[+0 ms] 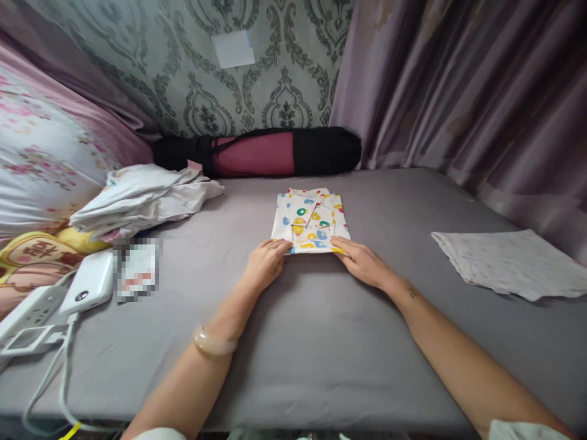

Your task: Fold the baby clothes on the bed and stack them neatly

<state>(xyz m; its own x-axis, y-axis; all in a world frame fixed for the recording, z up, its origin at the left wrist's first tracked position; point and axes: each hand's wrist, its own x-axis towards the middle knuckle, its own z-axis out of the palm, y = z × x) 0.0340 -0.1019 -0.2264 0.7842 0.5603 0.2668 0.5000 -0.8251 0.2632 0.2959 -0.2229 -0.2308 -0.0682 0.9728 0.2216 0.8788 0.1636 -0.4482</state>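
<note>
A folded garment [312, 223], white with a print of coloured shapes, lies in a neat rectangle on the grey bed sheet [321, 342]. My left hand [267, 264] grips its near left corner, fingers together on top and the thumb hidden. At the near right corner, my right hand [365, 263] has its fingers over the fabric and its thumb along the near edge. The garment's front overlap faces up, and its near edge runs between my two hands. A pale bangle [214, 342] circles my left wrist.
A pale folded cloth [513, 263] lies at right. White crumpled clothes [147, 198], a power bank [89, 281], a power strip [34, 315] and a blurred packet [137, 269] are at left. A black-and-maroon long bag [254, 153] lies along the wall, beside curtains [435, 79].
</note>
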